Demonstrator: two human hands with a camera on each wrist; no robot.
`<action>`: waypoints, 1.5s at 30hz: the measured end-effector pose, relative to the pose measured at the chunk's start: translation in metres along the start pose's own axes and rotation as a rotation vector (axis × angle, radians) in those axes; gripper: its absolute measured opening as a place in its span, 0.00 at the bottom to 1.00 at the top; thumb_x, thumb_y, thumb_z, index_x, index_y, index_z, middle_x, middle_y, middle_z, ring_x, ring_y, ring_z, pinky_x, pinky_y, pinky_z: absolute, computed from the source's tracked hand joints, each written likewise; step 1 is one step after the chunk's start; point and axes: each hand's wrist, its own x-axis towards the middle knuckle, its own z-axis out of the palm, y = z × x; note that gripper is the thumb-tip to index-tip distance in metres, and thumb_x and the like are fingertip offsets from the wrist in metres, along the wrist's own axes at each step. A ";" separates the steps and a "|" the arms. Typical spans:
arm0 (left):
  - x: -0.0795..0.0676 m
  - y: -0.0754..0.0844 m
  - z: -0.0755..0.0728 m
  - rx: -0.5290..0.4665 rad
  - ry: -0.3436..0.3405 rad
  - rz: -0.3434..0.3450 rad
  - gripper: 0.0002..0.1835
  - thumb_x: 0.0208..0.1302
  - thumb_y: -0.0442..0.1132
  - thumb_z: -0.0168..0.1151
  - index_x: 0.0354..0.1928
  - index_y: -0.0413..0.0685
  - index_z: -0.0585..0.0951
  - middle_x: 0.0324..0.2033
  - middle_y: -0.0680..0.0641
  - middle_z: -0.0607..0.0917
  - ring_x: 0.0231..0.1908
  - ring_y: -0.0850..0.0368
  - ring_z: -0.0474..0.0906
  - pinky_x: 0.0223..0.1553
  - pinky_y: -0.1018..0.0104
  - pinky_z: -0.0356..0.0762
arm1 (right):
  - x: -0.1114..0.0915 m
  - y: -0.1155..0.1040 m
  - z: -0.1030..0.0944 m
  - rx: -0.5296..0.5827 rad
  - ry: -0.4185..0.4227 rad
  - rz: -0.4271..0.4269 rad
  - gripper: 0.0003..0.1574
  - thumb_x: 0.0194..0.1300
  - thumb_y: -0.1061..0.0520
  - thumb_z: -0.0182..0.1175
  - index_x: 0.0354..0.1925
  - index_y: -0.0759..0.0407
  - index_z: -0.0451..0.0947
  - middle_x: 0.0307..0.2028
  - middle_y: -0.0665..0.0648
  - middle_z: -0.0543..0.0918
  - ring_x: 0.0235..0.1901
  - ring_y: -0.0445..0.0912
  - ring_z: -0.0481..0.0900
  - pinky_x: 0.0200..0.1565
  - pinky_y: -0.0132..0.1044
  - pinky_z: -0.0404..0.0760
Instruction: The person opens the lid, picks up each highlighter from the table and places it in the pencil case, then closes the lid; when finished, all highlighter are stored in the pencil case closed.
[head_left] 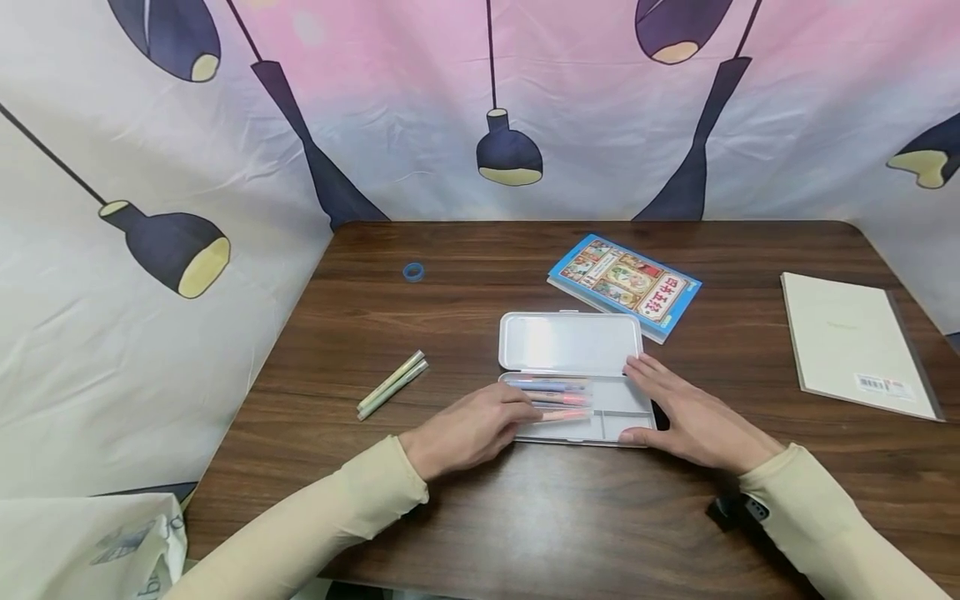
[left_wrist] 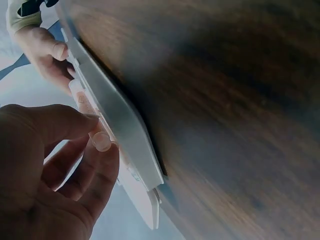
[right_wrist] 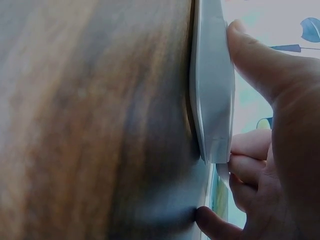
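Note:
A white pencil case [head_left: 628, 398] lies on the table with its lid [head_left: 570, 342] laid back. Several clear-barrelled pens, among them a blue pen [head_left: 550, 386], sit in its left part. My left hand [head_left: 468, 429] pinches an orange pen [head_left: 564, 415] between thumb and fingers, over the near compartment; the left wrist view shows the pen's round end [left_wrist: 101, 141] at the fingertips. My right hand [head_left: 693, 417] rests on the case's right end, thumb at the near edge and fingers at the far side. In the right wrist view the case's side wall [right_wrist: 215, 85] stands beside that thumb.
Two light-coloured pens [head_left: 392, 384] lie left of the case. Behind are a blue tape ring [head_left: 413, 272] and a blue-bordered book [head_left: 626, 283]. A pale notebook [head_left: 855, 342] lies at the right. Printed cloth hangs behind the table; a white bag [head_left: 90, 546] is at lower left.

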 end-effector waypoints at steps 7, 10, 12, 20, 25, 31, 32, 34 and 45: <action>0.003 -0.001 0.001 0.019 -0.024 -0.002 0.14 0.65 0.29 0.62 0.51 0.47 0.85 0.46 0.52 0.85 0.48 0.59 0.79 0.56 0.69 0.76 | 0.001 0.000 0.000 -0.005 0.006 -0.020 0.62 0.60 0.23 0.57 0.76 0.60 0.56 0.77 0.60 0.54 0.76 0.55 0.51 0.68 0.58 0.63; 0.005 -0.002 0.002 0.019 -0.029 0.007 0.13 0.66 0.30 0.62 0.50 0.47 0.85 0.46 0.52 0.85 0.49 0.58 0.79 0.57 0.68 0.75 | 0.001 0.000 -0.001 -0.002 -0.001 -0.019 0.62 0.61 0.23 0.57 0.76 0.60 0.56 0.77 0.60 0.54 0.76 0.56 0.50 0.68 0.58 0.63; 0.007 -0.003 0.003 0.015 -0.033 0.012 0.13 0.67 0.30 0.61 0.50 0.47 0.85 0.46 0.51 0.85 0.50 0.58 0.79 0.58 0.67 0.75 | 0.001 -0.001 -0.001 -0.002 -0.003 -0.017 0.62 0.61 0.24 0.57 0.76 0.60 0.55 0.77 0.60 0.54 0.76 0.56 0.50 0.68 0.58 0.63; 0.013 -0.005 0.008 -0.011 -0.039 0.035 0.12 0.70 0.32 0.58 0.51 0.48 0.86 0.49 0.51 0.86 0.52 0.57 0.79 0.61 0.66 0.72 | 0.001 -0.001 -0.002 -0.003 0.004 -0.019 0.61 0.61 0.24 0.57 0.76 0.60 0.56 0.77 0.60 0.54 0.76 0.56 0.51 0.68 0.58 0.63; 0.015 -0.004 0.010 -0.003 -0.050 0.023 0.11 0.70 0.32 0.59 0.49 0.48 0.86 0.46 0.51 0.85 0.51 0.57 0.79 0.60 0.68 0.73 | 0.001 -0.001 -0.001 -0.002 0.003 -0.015 0.61 0.61 0.23 0.57 0.76 0.60 0.56 0.77 0.60 0.54 0.76 0.56 0.51 0.68 0.58 0.63; 0.015 -0.007 0.013 -0.006 -0.025 0.043 0.11 0.69 0.31 0.60 0.48 0.48 0.86 0.44 0.52 0.85 0.48 0.59 0.79 0.56 0.70 0.74 | 0.001 0.000 -0.002 0.004 -0.013 0.003 0.63 0.60 0.22 0.57 0.77 0.59 0.55 0.78 0.59 0.53 0.77 0.55 0.49 0.69 0.58 0.62; 0.015 -0.007 0.014 -0.007 -0.017 0.047 0.11 0.68 0.31 0.60 0.48 0.48 0.86 0.43 0.52 0.85 0.48 0.59 0.79 0.56 0.70 0.75 | 0.002 0.000 -0.002 0.004 -0.017 0.007 0.63 0.59 0.22 0.57 0.77 0.59 0.55 0.78 0.59 0.53 0.77 0.55 0.49 0.69 0.58 0.62; 0.014 -0.007 0.014 -0.006 -0.005 0.051 0.11 0.68 0.31 0.61 0.48 0.48 0.86 0.43 0.52 0.85 0.48 0.58 0.79 0.55 0.70 0.75 | 0.002 0.000 -0.001 0.005 -0.023 0.013 0.64 0.59 0.21 0.56 0.77 0.59 0.55 0.78 0.59 0.52 0.77 0.55 0.48 0.69 0.58 0.61; 0.012 -0.006 0.014 0.009 -0.017 0.018 0.12 0.69 0.31 0.60 0.51 0.49 0.85 0.46 0.51 0.84 0.50 0.58 0.79 0.57 0.68 0.75 | 0.002 0.001 -0.001 0.006 -0.023 0.019 0.64 0.59 0.21 0.57 0.77 0.58 0.55 0.78 0.58 0.52 0.77 0.55 0.48 0.69 0.58 0.61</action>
